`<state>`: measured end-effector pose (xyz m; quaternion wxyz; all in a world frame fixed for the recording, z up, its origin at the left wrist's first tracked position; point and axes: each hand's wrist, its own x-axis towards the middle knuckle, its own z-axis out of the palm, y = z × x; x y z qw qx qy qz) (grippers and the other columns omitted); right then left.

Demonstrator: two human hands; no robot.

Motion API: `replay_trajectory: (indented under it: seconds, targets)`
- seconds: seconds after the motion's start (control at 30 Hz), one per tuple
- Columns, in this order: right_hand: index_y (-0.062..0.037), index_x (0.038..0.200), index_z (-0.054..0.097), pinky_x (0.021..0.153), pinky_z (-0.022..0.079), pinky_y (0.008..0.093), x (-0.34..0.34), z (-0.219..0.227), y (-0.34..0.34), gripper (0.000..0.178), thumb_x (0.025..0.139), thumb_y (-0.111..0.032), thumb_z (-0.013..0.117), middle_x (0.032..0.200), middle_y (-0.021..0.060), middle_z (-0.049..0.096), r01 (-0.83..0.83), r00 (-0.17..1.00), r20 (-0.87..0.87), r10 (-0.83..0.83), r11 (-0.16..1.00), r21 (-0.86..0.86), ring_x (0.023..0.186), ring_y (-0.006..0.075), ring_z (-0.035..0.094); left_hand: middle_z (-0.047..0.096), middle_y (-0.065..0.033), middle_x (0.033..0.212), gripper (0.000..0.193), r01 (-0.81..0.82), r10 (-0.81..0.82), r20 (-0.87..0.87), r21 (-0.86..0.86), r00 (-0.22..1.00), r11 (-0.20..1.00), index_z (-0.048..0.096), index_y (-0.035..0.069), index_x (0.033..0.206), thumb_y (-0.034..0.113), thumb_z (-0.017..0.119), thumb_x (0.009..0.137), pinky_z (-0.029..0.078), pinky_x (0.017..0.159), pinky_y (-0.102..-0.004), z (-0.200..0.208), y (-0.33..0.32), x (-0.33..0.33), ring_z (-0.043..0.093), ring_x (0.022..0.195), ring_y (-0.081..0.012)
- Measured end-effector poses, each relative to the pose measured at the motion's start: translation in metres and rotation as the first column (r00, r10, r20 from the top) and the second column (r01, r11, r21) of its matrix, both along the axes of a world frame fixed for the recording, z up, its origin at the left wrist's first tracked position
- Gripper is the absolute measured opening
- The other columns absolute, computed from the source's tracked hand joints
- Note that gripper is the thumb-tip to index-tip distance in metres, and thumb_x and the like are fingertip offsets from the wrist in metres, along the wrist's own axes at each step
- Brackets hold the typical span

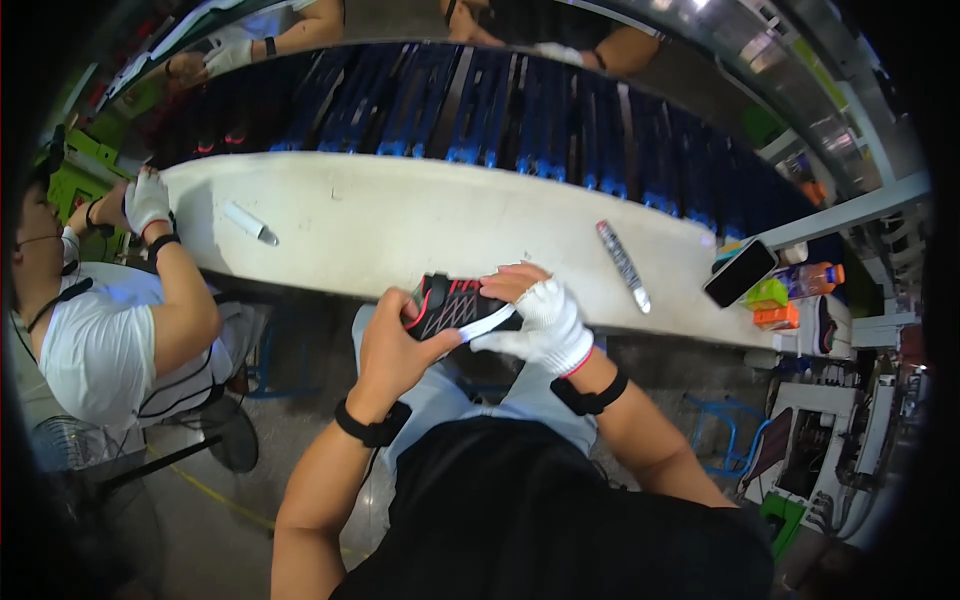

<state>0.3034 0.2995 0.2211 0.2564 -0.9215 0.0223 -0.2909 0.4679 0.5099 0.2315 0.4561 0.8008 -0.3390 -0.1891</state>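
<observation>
A black sneaker (447,308) with red trim, crossed light lines on its side and a white sole is held over the near edge of the bench, in front of my lap. My bare left hand (392,345) grips one end of it, thumb along the sole. At the other end, my right hand (540,320), in a white glove that leaves some fingertips bare, closes round the shoe with its fingers over the top. Both wrists wear black bands. Parts of the shoe are hidden under my fingers.
On the white bench (390,210) lie a white tube (250,223) and a silver marker-like stick (623,266). A phone (741,273), cartons (776,316) and a bottle (812,279) crowd the right end. Beyond runs a dark blue slatted conveyor (490,110). A co-worker (110,320) sits at left.
</observation>
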Motion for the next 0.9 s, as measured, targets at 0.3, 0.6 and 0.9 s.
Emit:
replay_trajectory:
  seconds: [0.3,0.6,0.9]
  targets:
    - [-0.0066,0.150,0.050,0.117,0.050,0.0424,-0.029,0.065,0.022,0.083,0.084,-0.026,0.098,0.139,0.0161,0.065,0.035,0.999,-0.052,-0.001,0.751,0.660,0.134,0.0265,0.064,0.064,-0.0119,0.112,0.059,0.004,-0.070,-0.145,-0.415,0.987,0.910,0.057,0.005,0.116,0.025,0.098,0.079,0.052,0.096,-0.0397,0.015,0.016,-0.010,0.060,0.106,-0.0253]
    - [-0.0097,0.146,0.044,0.119,0.048,0.0509,0.009,0.335,-0.068,0.091,0.077,-0.020,0.103,0.143,0.0151,0.053,0.382,0.526,0.848,0.062,0.874,-0.301,0.131,0.0312,0.061,0.071,-0.0036,0.074,0.031,0.534,0.223,0.639,-0.750,0.736,0.389,0.064,0.008,0.077,0.015,0.093,0.084,0.049,0.053,-0.0313,0.305,0.042,-0.022,0.067,0.061,-0.0216]
    - [-0.0135,0.172,0.037,0.121,0.049,0.0509,0.209,0.454,-0.174,0.100,0.095,-0.069,0.068,0.163,0.0278,0.054,0.779,0.586,0.289,-0.757,0.429,-0.457,0.146,0.0459,0.058,0.069,-0.0060,0.074,0.037,0.579,0.485,0.626,-0.771,0.611,0.265,0.058,0.012,0.090,0.038,0.081,0.101,0.048,0.052,-0.0346,0.320,0.081,-0.049,0.062,0.058,-0.0219]
